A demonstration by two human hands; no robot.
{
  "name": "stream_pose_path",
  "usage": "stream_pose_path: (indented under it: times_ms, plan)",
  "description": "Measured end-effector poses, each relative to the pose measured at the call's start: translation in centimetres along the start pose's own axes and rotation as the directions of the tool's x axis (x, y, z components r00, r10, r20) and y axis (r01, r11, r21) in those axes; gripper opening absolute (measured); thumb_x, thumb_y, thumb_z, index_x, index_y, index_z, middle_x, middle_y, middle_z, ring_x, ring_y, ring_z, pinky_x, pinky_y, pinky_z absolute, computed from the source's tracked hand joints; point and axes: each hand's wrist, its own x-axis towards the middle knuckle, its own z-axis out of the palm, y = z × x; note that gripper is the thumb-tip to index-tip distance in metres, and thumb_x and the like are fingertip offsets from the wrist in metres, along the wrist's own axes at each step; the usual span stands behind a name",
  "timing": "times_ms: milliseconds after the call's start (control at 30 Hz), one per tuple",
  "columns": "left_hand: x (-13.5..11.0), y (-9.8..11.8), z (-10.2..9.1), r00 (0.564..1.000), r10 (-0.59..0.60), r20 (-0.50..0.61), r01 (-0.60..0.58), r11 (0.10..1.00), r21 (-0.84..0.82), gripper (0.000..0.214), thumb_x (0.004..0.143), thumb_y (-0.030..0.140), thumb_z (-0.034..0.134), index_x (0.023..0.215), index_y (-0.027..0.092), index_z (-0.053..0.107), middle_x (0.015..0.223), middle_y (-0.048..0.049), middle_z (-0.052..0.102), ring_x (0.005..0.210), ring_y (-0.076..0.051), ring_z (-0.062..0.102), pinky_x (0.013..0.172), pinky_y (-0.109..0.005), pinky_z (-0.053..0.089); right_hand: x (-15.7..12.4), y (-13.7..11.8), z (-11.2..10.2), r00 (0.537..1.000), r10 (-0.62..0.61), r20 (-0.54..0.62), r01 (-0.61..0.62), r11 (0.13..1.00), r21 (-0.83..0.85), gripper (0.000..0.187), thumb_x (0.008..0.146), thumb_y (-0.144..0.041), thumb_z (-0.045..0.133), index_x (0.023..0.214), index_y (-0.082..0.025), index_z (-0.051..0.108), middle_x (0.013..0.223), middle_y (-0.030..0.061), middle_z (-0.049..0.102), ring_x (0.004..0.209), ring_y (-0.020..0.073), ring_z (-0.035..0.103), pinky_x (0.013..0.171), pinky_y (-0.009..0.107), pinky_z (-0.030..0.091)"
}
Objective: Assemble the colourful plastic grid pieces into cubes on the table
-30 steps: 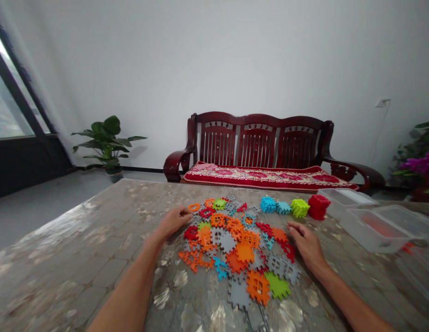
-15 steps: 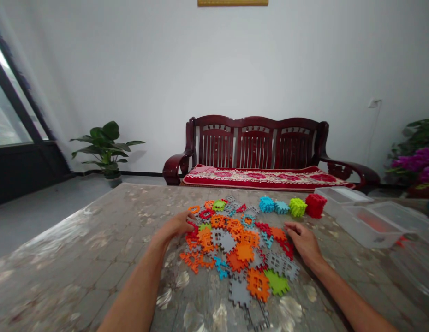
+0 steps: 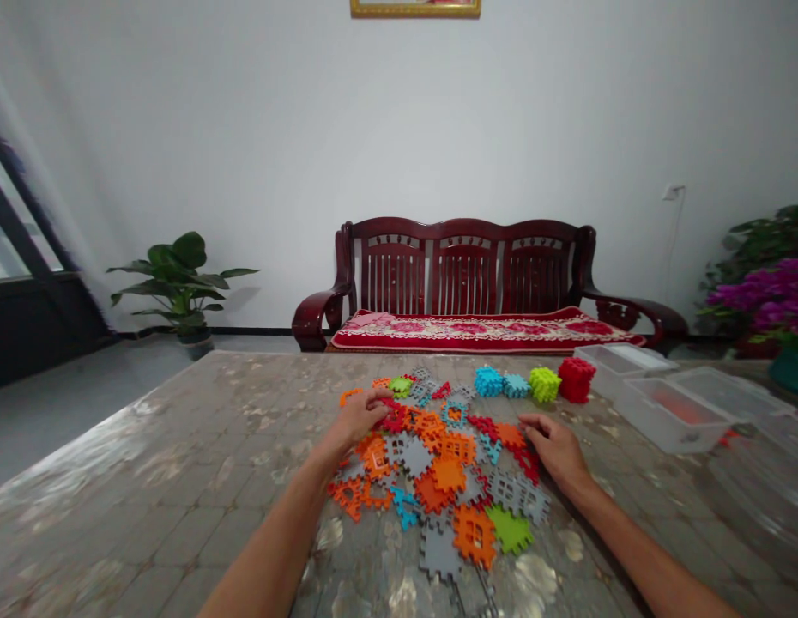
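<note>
A loose pile of notched interlocking plastic tiles in several colours lies on the table. My left hand (image 3: 361, 419) is at the pile's left side, its fingers closed on a red interlocking tile (image 3: 392, 418); the fingertips partly hide how it is gripped. My right hand (image 3: 557, 451) rests at the right edge of the pile with loosely bent fingers apart, holding nothing. Closest to its fingertips are an orange tile (image 3: 510, 436) and a red tile (image 3: 528, 465). Between the hands lie a grey tile (image 3: 416, 457), a blue frame tile (image 3: 454, 415) and other orange ones.
Behind the pile stand a blue stack (image 3: 488, 382), a smaller light-blue stack (image 3: 516, 385), a lime stack (image 3: 544, 384) and a red stack (image 3: 576, 379) of tiles. Clear plastic boxes (image 3: 673, 421) sit at the right. A wooden bench (image 3: 467, 266) is beyond the patterned table (image 3: 199, 463).
My left hand has moved right and slightly farther in over the pile, and red pieces have shifted with it. The right hand stays in place. The view has turned slightly right.
</note>
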Motion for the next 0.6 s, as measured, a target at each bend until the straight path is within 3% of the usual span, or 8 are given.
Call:
stream_pose_path:
  times_ms: [133,233,300,367,467,533,600]
  plan:
    - [0.2,0.1,0.7,0.999,0.046,0.015,-0.048,0.99,0.136,0.045,0.076,0.026,0.06,0.118,0.013,0.069,0.089,-0.0037,0.076,0.078,-0.018,0.069,0.074,-0.03,0.054,-0.4,-0.3,-0.3,1.0,-0.024,-0.019,0.022,0.997,-0.076,0.041,0.071,-0.039,0.05,0.098,-0.019,0.074,0.097,0.009,0.078,0.088,0.0255,0.071,0.086,0.041,0.055]
    - [0.2,0.1,-1.1,0.979,0.138,-0.151,-0.088,0.95,0.298,0.036,0.083,0.028,0.054,0.111,0.015,0.073,0.104,-0.0074,0.078,0.096,-0.022,0.07,0.09,-0.034,0.053,-0.9,-1.1,-0.3,0.991,-0.129,-0.028,0.123,0.979,-0.165,0.04,0.074,-0.036,0.049,0.102,-0.02,0.074,0.104,0.0092,0.076,0.093,0.0254,0.07,0.09,0.042,0.053]
    - [0.1,-0.2,-2.7,0.932,0.186,-0.312,-0.048,0.915,0.402,0.036,0.086,0.029,0.051,0.112,0.016,0.072,0.113,-0.0092,0.076,0.106,-0.024,0.069,0.098,-0.036,0.05,-1.3,-2.4,0.1,0.978,-0.206,0.022,0.206,0.959,-0.196,0.036,0.078,-0.036,0.051,0.101,-0.022,0.074,0.105,0.0083,0.075,0.096,0.0253,0.069,0.092,0.042,0.052]
    - [0.0,-1.1,-4.1,0.867,0.213,-0.451,0.037,0.875,0.484,0.039,0.089,0.029,0.049,0.119,0.015,0.07,0.122,-0.0117,0.073,0.114,-0.026,0.066,0.104,-0.038,0.047,-1.8,-4.4,1.2,0.959,-0.26,0.109,0.276,0.943,-0.186,0.032,0.081,-0.036,0.052,0.1,-0.023,0.075,0.104,0.0073,0.075,0.099,0.025,0.068,0.093,0.041,0.051]
    - [0.0,-3.0,-5.1,0.797,0.222,-0.561,0.143,0.833,0.534,0.042,0.093,0.03,0.045,0.127,0.015,0.064,0.132,-0.0126,0.068,0.127,-0.025,0.059,0.11,-0.038,0.042,-2.6,-8.4,3.7,0.922,-0.297,0.25,0.338,0.931,-0.138,0.031,0.083,-0.03,0.055,0.107,-0.024,0.074,0.11,0.0066,0.074,0.103,0.0242,0.066,0.094,0.039,0.051]
    - [0.1,-4.3,-5.3,0.785,0.198,-0.587,0.188,0.826,0.531,0.043,0.095,0.031,0.042,0.129,0.016,0.062,0.136,-0.0125,0.066,0.131,-0.025,0.057,0.111,-0.038,0.041,-3.2,-11.2,5.8,0.884,-0.325,0.335,0.387,0.912,-0.135,0.034,0.081,-0.025,0.059,0.112,-0.024,0.072,0.115,0.0062,0.073,0.109,0.0245,0.064,0.099,0.04,0.048]
    - [0.1,-5.2,-5.4,0.81,0.147,-0.567,0.219,0.822,0.526,0.044,0.096,0.032,0.041,0.131,0.016,0.061,0.137,-0.0133,0.066,0.129,-0.026,0.058,0.11,-0.038,0.043,-3.7,-13.5,7.8,0.83,-0.364,0.422,0.461,0.874,-0.153,0.04,0.079,-0.024,0.065,0.118,-0.024,0.07,0.122,0.0064,0.071,0.116,0.0257,0.06,0.104,0.041,0.044]
